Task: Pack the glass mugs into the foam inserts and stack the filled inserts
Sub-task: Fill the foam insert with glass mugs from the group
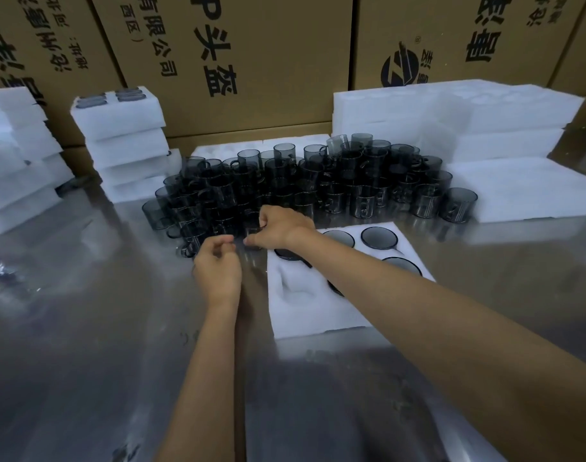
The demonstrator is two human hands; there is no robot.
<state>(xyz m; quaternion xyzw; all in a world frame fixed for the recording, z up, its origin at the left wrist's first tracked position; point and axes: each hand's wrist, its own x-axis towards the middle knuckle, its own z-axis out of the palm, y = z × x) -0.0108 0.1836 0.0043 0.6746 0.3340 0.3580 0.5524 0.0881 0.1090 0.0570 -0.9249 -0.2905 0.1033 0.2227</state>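
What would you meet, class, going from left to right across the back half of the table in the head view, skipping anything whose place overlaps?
Leftmost stack of foam inserts → stack of filled inserts → crowd of dark glass mugs → tall stack of empty foam inserts.

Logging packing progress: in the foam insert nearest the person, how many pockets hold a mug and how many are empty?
Pockets in the foam insert holding a mug: 5 (two partly hidden by the right forearm)
Empty pocket: 1
Total pockets: 6
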